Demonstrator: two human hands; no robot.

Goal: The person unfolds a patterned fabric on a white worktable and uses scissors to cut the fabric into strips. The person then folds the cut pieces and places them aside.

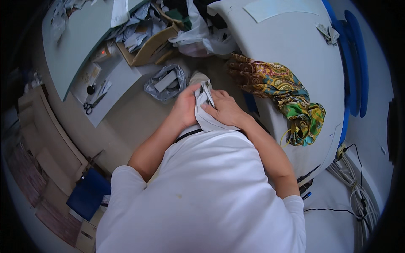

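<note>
Just in front of my waist, a pale grey-white piece of cloth (203, 119) is bunched between my two hands. My left hand (184, 106) is closed on its left side, the fingers curled behind it and partly hidden. On the other side, my right hand (225, 109) grips the cloth with the thumb pressed on its front. A fold stands open at the top between the hands. Whether the cloth's lower end is separate from my white shirt (202, 181) is hard to see.
A patterned gold-and-green fabric (287, 88) lies over the white table (295, 46) at right. Ahead stand a grey-lined bin (158, 90), a white plastic bag (198, 40) and a cardboard box (158, 48) of scraps. Black-handled scissors (88, 107) rest on a shelf (107, 99) at left.
</note>
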